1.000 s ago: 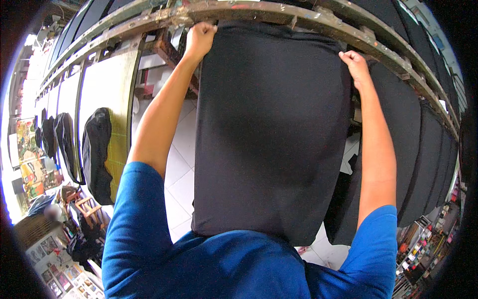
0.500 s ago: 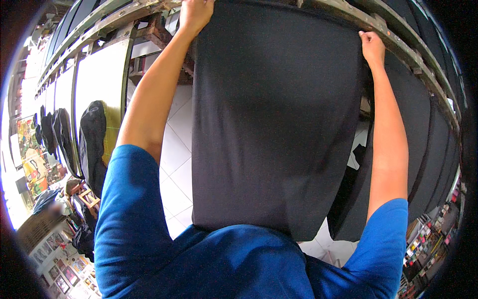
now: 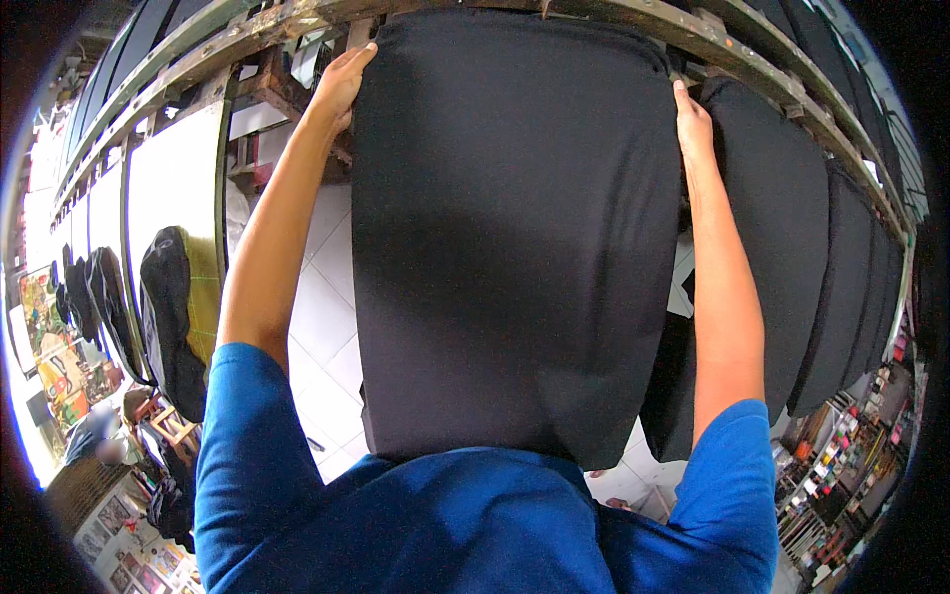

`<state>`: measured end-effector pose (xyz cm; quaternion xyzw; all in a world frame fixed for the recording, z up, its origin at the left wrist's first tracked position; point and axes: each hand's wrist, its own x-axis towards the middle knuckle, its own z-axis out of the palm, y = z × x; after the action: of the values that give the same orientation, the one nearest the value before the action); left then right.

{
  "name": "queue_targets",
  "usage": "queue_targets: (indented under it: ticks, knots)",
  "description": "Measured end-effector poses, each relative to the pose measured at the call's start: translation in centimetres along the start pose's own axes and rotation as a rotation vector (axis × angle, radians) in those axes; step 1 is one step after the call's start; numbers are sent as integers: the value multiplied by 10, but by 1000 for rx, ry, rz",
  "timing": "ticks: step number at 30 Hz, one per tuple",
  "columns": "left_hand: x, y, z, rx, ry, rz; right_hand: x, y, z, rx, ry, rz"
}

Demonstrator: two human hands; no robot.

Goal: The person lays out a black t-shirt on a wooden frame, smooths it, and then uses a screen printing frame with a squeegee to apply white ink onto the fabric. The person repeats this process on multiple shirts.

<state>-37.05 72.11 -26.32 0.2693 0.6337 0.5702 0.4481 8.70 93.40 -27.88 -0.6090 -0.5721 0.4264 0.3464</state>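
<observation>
A wide black cloth (image 3: 515,247) is spread before me, running from the wooden rail down to my waist. Its far edge looks rounded and slightly rumpled, as if over a board hidden beneath. My left hand (image 3: 343,84) is at the far left corner, thumb along the edge and fingers curled round the side. At the far right side, my right hand (image 3: 695,124) closes on the cloth's edge with its thumb upward; its other fingers are partly hidden.
A worn wooden rail (image 3: 633,14) curves across the far side. More black cloths (image 3: 767,228) hang over boards to the right. Bare white boards (image 3: 178,163) and bunched black garments (image 3: 166,307) are at left. White floor tiles (image 3: 322,317) show below; cluttered shelves (image 3: 851,455) stand lower right.
Both hands have come nearer to me from the rail, the right one also inward. The cloth's far edge now shows below the rail. The whole view has shifted slightly.
</observation>
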Motion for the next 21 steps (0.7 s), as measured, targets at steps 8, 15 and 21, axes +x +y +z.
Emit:
queue_targets:
  ticks: [8,15,21]
  knots:
    - [17,-5,11,271,172,169,-4,-16,-8,-490,119,-289]
    - [11,8,20,398,246,260,12,-6,-4,-835,252,-483]
    - [10,10,21,455,221,175,8,20,-21,-553,78,-324]
